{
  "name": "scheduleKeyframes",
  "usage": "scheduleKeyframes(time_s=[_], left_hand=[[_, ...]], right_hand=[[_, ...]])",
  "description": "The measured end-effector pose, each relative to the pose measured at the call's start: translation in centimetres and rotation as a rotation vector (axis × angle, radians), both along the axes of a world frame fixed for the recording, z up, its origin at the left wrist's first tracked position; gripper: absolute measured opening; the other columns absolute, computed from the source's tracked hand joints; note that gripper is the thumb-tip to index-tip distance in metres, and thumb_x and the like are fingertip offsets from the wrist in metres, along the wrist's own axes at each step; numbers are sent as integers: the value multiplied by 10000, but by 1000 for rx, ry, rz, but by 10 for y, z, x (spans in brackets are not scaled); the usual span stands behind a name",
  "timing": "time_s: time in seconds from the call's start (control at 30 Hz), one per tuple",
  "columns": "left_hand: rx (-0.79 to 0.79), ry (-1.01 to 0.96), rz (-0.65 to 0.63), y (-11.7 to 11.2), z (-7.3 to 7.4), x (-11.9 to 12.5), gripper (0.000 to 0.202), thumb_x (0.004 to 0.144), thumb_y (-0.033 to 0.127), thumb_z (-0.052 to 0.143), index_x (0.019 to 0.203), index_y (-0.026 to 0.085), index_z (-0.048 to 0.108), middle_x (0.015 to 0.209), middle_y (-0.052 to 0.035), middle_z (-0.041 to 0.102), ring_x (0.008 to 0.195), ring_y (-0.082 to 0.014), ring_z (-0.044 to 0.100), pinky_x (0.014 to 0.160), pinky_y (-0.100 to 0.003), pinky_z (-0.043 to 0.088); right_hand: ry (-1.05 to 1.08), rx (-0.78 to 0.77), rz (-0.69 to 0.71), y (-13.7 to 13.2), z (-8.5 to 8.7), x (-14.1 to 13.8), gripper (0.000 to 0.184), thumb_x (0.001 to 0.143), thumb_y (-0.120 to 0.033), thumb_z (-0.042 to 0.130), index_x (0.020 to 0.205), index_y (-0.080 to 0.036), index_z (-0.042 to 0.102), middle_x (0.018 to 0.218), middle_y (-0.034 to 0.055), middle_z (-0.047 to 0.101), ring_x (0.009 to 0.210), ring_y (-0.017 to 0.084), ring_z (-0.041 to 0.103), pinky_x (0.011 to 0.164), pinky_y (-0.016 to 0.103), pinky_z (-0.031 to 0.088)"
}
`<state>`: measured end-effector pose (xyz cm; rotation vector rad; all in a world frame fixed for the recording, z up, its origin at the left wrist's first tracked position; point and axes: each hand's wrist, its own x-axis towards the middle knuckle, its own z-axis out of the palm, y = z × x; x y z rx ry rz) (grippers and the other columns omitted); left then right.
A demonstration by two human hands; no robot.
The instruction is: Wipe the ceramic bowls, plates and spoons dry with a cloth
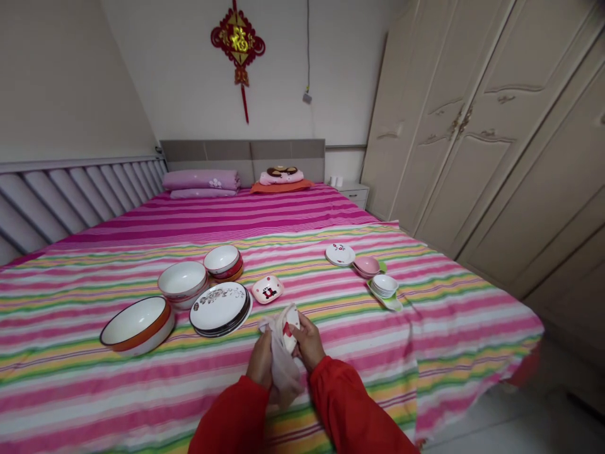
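Over the near part of the bed, my left hand point(261, 360) is closed on a pale cloth point(287, 377), which hangs down between my wrists. My right hand point(309, 343) grips a small white dish point(292, 323) with red decoration, tilted up and partly wrapped in the cloth. Just beyond my hands lies a small dish point(268, 289) with a red and black picture inside and pink dots on its rim. Left of it is a stack of dark-edged plates point(220, 307) with a floral top plate.
At the left are a large orange-banded bowl point(138, 328), stacked white bowls point(183, 278) and red-patterned bowls point(222, 259). To the right sit small plates point(340, 254), a pink bowl point(367, 265) and little white bowls point(384, 285). A striped sheet point(359, 403) covers the bed; wardrobes point(439, 126) flank it.
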<state>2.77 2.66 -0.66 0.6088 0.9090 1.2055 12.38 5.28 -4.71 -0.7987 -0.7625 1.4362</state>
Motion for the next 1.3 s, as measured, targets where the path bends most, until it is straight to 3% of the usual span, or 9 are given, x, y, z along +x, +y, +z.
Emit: scheduleKeyframes(time_s=[0.1, 0.2, 0.3, 0.4, 0.57, 0.67, 0.87, 1.1, 1.3], left_hand=[[-13, -16, -26, -13, -11, -3, 507, 639, 514, 664, 936, 105, 629, 750, -96, 706, 758, -255, 666, 691, -354, 512], [-10, 77, 29, -17, -13, -18, 538, 627, 541, 674, 930, 99, 635, 796, -106, 709, 794, -248, 658, 733, -351, 498], [43, 236, 183, -7, -2, -34, 505, 672, 541, 646, 939, 112, 639, 894, -103, 705, 864, -226, 642, 768, -318, 484], [74, 189, 262, 9, 12, -29, 464, 713, 501, 627, 996, 135, 618, 913, -84, 702, 846, -214, 649, 741, -312, 499], [-60, -72, -15, 11, 14, 11, 553, 769, 563, 518, 1075, 110, 604, 899, -133, 698, 809, -244, 665, 681, -343, 532], [-21, -91, -26, -2, 5, 17, 561, 767, 578, 510, 1103, 137, 598, 971, -130, 687, 877, -245, 652, 734, -340, 525], [182, 334, 12, -9, 0, -14, 491, 603, 398, 748, 1005, 140, 634, 1012, -106, 682, 957, -247, 621, 834, -321, 472], [113, 547, 148, 9, -8, -35, 407, 625, 435, 690, 884, 122, 666, 845, -93, 709, 843, -269, 641, 749, -331, 475], [238, 925, 265, 19, -18, -50, 342, 644, 438, 639, 874, 186, 658, 831, -60, 710, 838, -254, 644, 755, -315, 472]], right_hand=[[-12, -7, -18, 0, 0, 2, 625, 636, -407, 726, 1158, -117, 540, 472, -61, 565, 236, 52, 382, 232, 144, 239], [-17, 1, 1, -1, 0, 4, 622, 652, -424, 706, 1155, -97, 540, 445, -53, 562, 235, 59, 388, 231, 142, 226], [-19, -3, 23, -2, -1, 4, 588, 673, -439, 685, 1134, -100, 550, 404, -54, 542, 239, 65, 394, 234, 135, 218], [-27, -8, 65, -2, 0, 4, 544, 678, -435, 682, 1098, -108, 571, 399, -51, 540, 241, 65, 393, 235, 133, 211], [16, 5, 20, -2, 2, 2, 473, 648, -386, 711, 1032, -127, 616, 485, -42, 576, 286, 55, 402, 278, 149, 260], [54, 5, -60, -1, 4, 1, 426, 624, -330, 730, 994, -141, 635, 589, -30, 614, 364, 50, 441, 337, 152, 319], [-76, 22, -89, -2, 1, -4, 445, 658, -372, 696, 1032, -148, 606, 560, -39, 603, 329, 61, 432, 304, 171, 334], [-99, 21, -75, -7, -2, -5, 492, 691, -476, 671, 1018, -130, 548, 457, -57, 554, 244, 65, 415, 227, 148, 241], [-152, 36, -55, -11, -1, -3, 479, 698, -479, 674, 1003, -136, 538, 484, -60, 560, 249, 57, 430, 225, 138, 246]])
